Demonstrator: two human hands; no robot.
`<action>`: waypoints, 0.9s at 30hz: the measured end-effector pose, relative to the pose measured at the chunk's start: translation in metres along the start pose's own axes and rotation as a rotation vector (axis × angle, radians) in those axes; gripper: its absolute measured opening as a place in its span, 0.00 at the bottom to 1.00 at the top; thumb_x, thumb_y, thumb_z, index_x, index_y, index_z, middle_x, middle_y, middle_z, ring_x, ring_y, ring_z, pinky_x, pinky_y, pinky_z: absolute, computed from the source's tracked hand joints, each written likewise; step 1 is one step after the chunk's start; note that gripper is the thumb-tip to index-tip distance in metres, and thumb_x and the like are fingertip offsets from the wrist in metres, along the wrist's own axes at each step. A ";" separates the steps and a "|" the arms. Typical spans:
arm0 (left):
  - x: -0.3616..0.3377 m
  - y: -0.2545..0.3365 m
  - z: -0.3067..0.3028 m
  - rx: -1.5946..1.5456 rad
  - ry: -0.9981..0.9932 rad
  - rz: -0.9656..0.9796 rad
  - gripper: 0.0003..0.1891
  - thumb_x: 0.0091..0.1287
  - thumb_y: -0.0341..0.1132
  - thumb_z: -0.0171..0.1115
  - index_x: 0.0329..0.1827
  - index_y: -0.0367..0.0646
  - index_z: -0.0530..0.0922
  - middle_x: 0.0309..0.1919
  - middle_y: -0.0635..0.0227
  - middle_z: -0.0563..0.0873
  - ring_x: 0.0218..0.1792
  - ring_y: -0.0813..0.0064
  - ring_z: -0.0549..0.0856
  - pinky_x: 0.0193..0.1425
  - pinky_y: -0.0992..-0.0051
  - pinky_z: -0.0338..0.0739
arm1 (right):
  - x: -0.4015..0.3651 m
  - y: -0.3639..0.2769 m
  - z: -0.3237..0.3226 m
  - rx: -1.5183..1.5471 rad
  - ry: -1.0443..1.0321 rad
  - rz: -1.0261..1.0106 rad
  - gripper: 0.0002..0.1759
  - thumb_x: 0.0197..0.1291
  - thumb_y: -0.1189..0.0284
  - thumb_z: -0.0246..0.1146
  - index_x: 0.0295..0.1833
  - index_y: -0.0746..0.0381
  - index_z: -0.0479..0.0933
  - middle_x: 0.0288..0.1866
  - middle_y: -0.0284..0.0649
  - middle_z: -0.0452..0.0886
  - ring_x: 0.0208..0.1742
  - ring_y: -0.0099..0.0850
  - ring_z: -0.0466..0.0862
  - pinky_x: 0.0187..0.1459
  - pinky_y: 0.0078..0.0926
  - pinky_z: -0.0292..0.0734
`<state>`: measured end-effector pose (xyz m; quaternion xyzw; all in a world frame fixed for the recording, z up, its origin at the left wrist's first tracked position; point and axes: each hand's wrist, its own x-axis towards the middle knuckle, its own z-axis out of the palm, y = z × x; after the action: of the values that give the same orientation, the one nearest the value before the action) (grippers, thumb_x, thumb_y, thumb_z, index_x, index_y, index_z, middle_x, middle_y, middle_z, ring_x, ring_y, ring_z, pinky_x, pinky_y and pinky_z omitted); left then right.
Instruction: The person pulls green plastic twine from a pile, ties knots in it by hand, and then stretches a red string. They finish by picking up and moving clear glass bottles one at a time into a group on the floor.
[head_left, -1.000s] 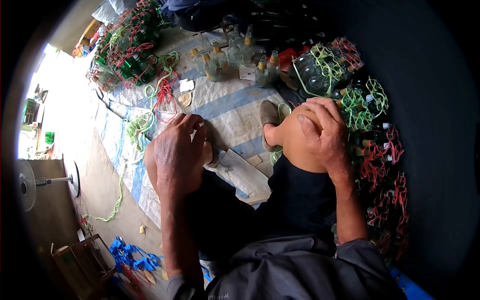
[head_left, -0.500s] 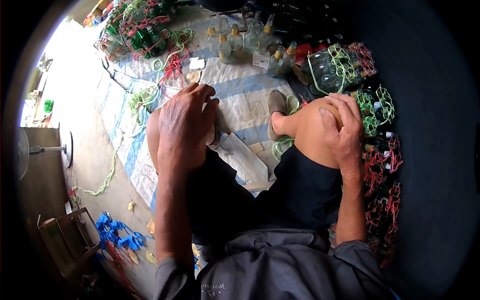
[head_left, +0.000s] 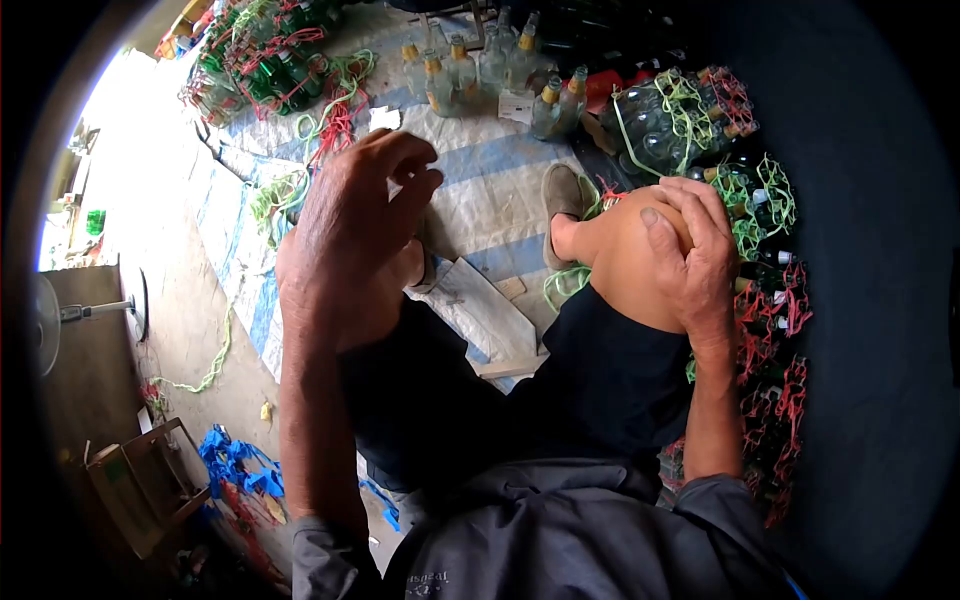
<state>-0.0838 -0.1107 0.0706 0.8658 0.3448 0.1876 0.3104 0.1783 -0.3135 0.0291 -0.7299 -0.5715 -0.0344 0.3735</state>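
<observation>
My left hand (head_left: 368, 195) is raised over my left knee. Its fingers are bent, with a gap between thumb and forefinger, and nothing shows in it. On my bare right knee (head_left: 635, 255) lies my right hand (head_left: 697, 240), fingers stretched over the kneecap and holding nothing. Past the knees stand several clear glass bottles (head_left: 440, 85) with yellowish necks. Close to my right hand is a bundle of clear bottles (head_left: 645, 130) wrapped in green and red netting. A striped woven sheet (head_left: 490, 165) covers the floor between my feet.
Netted green bottles (head_left: 275, 75) are heaped at the far left. Along my right side runs a row of netted bottles (head_left: 765, 300). A fan (head_left: 95, 310), a wooden frame (head_left: 150, 480) and blue strips (head_left: 235, 462) are at left. Green cord (head_left: 210, 370) trails on the floor.
My left hand has lifted from around my left knee and moved slightly up, its fingers curled with a wider gap to the thumb. My right hand stays on the right knee.
</observation>
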 end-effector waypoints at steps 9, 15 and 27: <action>0.097 0.024 -0.021 -0.044 0.134 0.373 0.10 0.73 0.37 0.70 0.50 0.40 0.88 0.42 0.65 0.93 0.41 0.76 0.91 0.44 0.74 0.85 | 0.067 0.008 -0.012 0.217 -0.454 0.258 0.15 0.66 0.69 0.70 0.51 0.70 0.82 0.45 0.46 0.85 0.44 0.37 0.87 0.49 0.32 0.81; 0.152 -0.007 -0.006 -0.789 0.260 0.010 0.08 0.73 0.33 0.69 0.44 0.36 0.88 0.30 0.69 0.89 0.28 0.82 0.84 0.32 0.77 0.79 | 0.153 0.050 0.044 -0.044 -0.634 0.060 0.18 0.65 0.68 0.69 0.55 0.68 0.80 0.41 0.44 0.86 0.39 0.34 0.85 0.46 0.33 0.81; 0.158 -0.046 -0.033 -1.244 0.560 -0.295 0.03 0.74 0.34 0.67 0.42 0.47 0.81 0.31 0.75 0.84 0.30 0.84 0.80 0.36 0.79 0.76 | 0.221 0.159 0.232 -0.652 -0.789 -0.008 0.26 0.66 0.64 0.68 0.67 0.55 0.71 0.61 0.52 0.78 0.64 0.58 0.80 0.61 0.56 0.77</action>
<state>-0.0143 0.0421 0.0822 0.3905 0.3544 0.5224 0.6701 0.3037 -0.0102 -0.1122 -0.7637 -0.6313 0.0659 -0.1177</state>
